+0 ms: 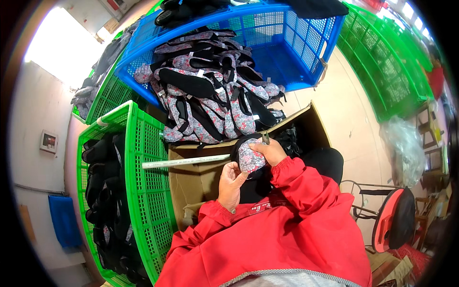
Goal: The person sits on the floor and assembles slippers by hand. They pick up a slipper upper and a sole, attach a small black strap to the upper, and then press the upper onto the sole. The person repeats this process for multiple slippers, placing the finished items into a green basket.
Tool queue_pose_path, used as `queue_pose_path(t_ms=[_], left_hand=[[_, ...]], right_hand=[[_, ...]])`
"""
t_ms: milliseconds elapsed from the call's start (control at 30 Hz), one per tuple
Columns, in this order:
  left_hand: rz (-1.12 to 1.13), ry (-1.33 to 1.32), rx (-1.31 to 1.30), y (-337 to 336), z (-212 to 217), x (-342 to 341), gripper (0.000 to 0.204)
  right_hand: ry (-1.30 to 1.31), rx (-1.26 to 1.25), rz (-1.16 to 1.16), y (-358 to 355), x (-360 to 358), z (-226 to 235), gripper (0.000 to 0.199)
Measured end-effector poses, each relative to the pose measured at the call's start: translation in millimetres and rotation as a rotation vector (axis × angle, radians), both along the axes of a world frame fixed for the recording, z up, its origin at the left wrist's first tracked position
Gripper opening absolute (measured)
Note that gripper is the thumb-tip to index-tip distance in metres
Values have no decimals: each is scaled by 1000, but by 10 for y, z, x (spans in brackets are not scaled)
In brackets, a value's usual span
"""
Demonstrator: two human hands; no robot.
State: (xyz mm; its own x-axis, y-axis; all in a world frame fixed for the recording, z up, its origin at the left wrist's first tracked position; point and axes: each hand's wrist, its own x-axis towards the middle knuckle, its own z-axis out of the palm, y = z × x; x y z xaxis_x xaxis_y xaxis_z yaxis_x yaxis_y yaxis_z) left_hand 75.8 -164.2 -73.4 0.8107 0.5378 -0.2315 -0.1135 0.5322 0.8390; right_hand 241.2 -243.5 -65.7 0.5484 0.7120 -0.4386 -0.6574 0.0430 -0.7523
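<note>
Head view: from where I stand, the left hand [230, 185] pinches the near edge of a floral slipper [252, 160] between thumb and fingers; the right hand [273, 152] lays its thumb over the right side, its fingers mostly hidden. Red sleeves [306, 186] angle inward, holding it above a cardboard box [184, 184].

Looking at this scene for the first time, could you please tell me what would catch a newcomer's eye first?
Probably the bright red jacket at lower centre, its wearer's left hand and right hand holding a flowery slipper. Beyond them, a heap of similar slippers lies at the blue crate, and a green crate with dark slippers stands at left.
</note>
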Motion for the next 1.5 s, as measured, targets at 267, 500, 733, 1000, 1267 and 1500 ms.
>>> queue_pose_path(t_ms=[267, 500, 733, 1000, 1267, 1500], left_hand=[[102, 19, -60, -43, 10, 0, 34], [189, 63, -76, -99, -25, -6, 24], [336, 228, 131, -103, -34, -9, 20], [386, 328, 973, 28, 179, 32, 26], [478, 211, 1468, 298, 187, 120, 28], [392, 253, 1516, 308, 276, 184, 24]], right_hand=[[-139, -46, -123, 21, -74, -25, 11], [-320, -127, -197, 54, -180, -25, 14], [-529, -205, -268, 62, -381, 31, 16], [-577, -167, -266, -142, -535, 130, 17], [-584, -53, -88, -301, -692, 57, 28], [-407, 70, -66, -274, -607, -124, 36]])
